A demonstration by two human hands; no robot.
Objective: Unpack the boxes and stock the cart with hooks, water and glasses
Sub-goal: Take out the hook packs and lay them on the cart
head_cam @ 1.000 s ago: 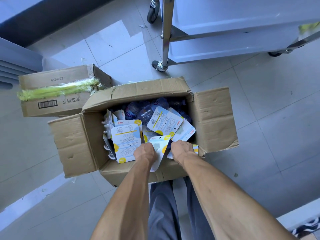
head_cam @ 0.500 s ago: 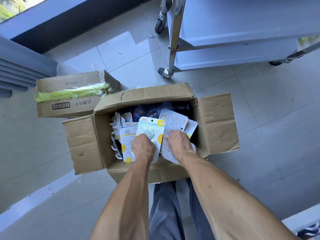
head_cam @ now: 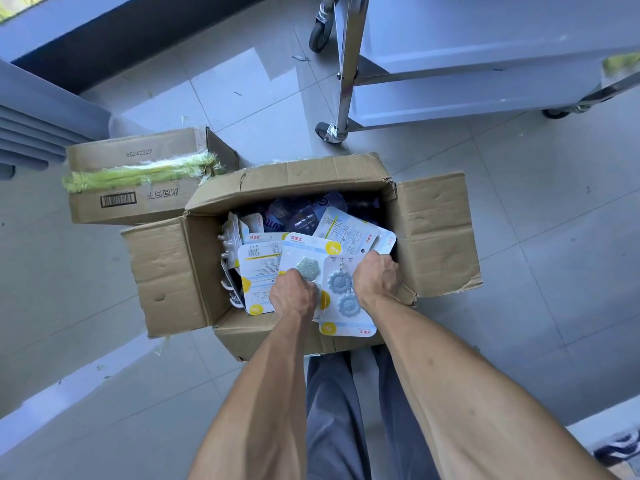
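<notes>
Open box (head_cam: 436,233): left hand (head_cam: 294,295) grips one hexagon-hook card (head_cam: 304,258); right hand (head_cam: 377,278) grips one two-flower-hook card (head_cam: 341,306). Second box (head_cam: 138,174) far left.

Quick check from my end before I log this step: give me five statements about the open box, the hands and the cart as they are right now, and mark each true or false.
1. Both hands are inside the open box. True.
2. The left hand grips a water bottle. False: it holds a hook pack with a hexagonal hook.
3. The right hand holds a hook pack showing two round flower-shaped hooks. True.
4. Water bottles lie at the far side of the box, under the packs. True.
5. The second box stands on the cart. False: it sits on the floor, taped shut, left of the open box.
</notes>
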